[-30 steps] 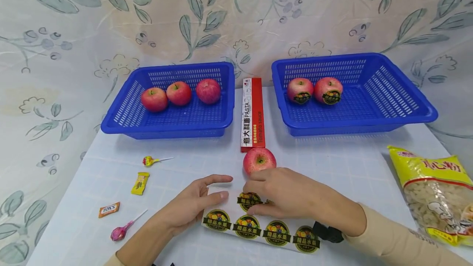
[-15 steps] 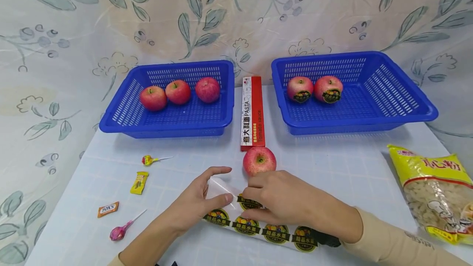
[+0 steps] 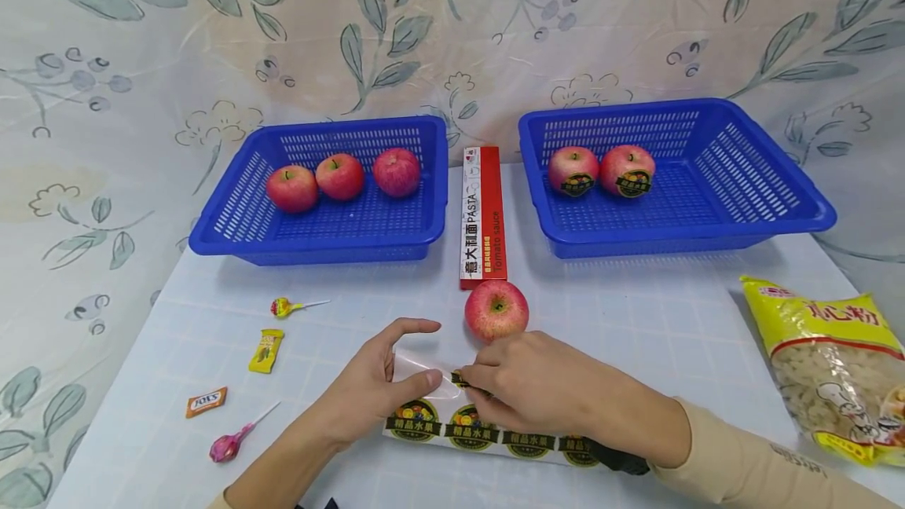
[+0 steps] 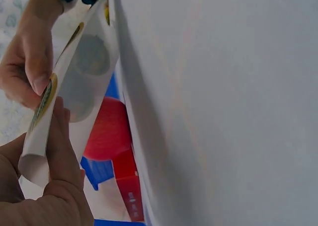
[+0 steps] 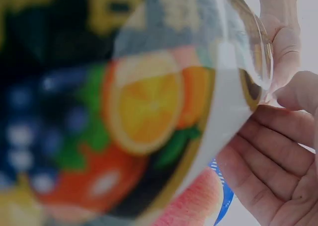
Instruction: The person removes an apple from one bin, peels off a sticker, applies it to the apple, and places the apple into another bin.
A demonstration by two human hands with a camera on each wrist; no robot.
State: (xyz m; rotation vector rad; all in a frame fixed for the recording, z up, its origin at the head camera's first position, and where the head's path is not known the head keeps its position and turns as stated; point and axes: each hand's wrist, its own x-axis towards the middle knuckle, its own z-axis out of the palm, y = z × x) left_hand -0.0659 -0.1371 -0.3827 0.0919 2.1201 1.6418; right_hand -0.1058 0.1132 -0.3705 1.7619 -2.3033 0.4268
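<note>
In the head view my left hand [image 3: 375, 383] holds the left end of a white sheet of round fruit stickers [image 3: 472, 426], its thumb on top and its index finger stretched out. In the left wrist view the fingers support the sheet [image 4: 82, 92] from beneath, and its end curls. With thumb and fingertips, my right hand [image 3: 544, 383] pinches the edge of a sticker [image 3: 459, 379] that is tilted up from the sheet; the hand covers most of it. Just beyond the right hand sits a red apple [image 3: 497, 309], without a visible sticker.
Three apples lie in the left blue basket [image 3: 318, 250]; two stickered apples lie in the right one [image 3: 665, 242]. A pasta box [image 3: 483, 214] stands between them. Lollipops [image 3: 226, 446] and wrapped candies [image 3: 265, 350] are at left, a yellow food bag [image 3: 827, 368] at right.
The left hand has taken hold of the sheet's left end, which now bends up. The right hand has tilted up the edge of the sticker that lay flat before.
</note>
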